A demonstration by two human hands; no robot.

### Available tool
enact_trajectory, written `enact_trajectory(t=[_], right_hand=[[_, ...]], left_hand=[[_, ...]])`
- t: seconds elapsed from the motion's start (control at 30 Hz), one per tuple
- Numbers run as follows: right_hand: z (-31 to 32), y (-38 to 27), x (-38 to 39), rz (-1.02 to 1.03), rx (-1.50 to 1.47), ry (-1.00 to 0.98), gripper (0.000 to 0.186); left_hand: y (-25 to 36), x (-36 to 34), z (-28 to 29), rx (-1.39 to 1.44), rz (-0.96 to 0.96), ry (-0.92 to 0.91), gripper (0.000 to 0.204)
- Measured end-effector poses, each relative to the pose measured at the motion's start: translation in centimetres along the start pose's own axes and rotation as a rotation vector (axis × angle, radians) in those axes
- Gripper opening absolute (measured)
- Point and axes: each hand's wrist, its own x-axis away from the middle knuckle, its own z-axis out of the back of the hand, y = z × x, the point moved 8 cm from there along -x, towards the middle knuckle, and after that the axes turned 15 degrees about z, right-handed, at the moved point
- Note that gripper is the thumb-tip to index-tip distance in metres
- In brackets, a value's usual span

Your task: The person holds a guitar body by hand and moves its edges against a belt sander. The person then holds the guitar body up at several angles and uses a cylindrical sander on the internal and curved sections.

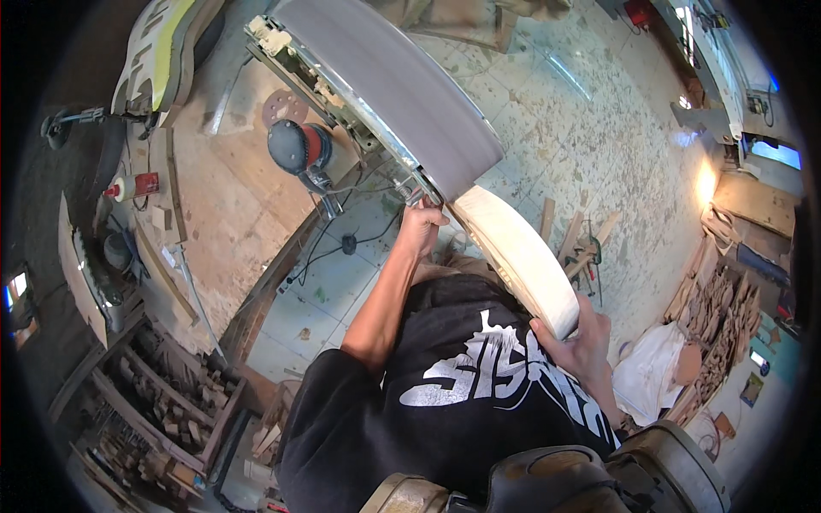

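Observation:
A pale, curved wooden piece (523,261) slants between my two hands in front of my black shirt. Its far end meets the grey abrasive belt of a large belt sander (402,85). My left hand (417,229) is closed at that far end, close beneath the belt and beside a metal bolt; its thumb lies along the wood's edge and its other fingers are partly hidden. Around the near end, my right hand (575,340) is wrapped, with the thumb on the near side.
On the worktable (248,188) at left lie an orbital sander (292,147), a round sanding disc (285,107) and a red-and-white bottle (134,185). Wood strips and a clamp (592,255) stand right of my hands. Beyond are a white sack (647,376) and stacked offcuts (714,316). Cables cross the floor.

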Motion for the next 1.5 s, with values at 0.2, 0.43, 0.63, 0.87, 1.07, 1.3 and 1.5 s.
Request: enact_trajectory(t=[0.2,0.43,0.63,0.87,1.07,1.3,1.5], right_hand=[[0.0,-0.3,-0.7,0.048,0.061,-0.007,0.057],[0.7,-1.4,-1.2,0.059,0.109,-0.041,0.056],[0.1,-0.6,-1.4,0.041,0.085,-0.022,0.056],[0.1,-0.4,-1.6,0.035,0.096,-0.032,0.056],[1.2,-1.0,-0.8,0.064,0.115,-0.024,0.057],[0.3,-0.9,-1.8,0.064,0.084,-0.031,0.055],[-1.0,0.6,-2.1,0.032,0.083,-0.002,0.052]], left_hand=[[-0.5,-0.8,0.7,0.007,0.033,0.007,0.062],[-0.2,-0.2,-0.3,0.073,-0.042,-0.018,0.061],[-0.3,-1.1,0.4,0.091,0.001,-0.001,0.049],[-0.1,-1.1,0.2,0.058,0.017,0.003,0.050],[0.1,-0.2,-1.6,0.088,-0.042,-0.044,0.066],[-1.2,-2.3,1.5,0.085,0.005,-0.040,0.061],[-0.2,-2.7,0.5,0.043,-0.018,-0.001,0.049]])
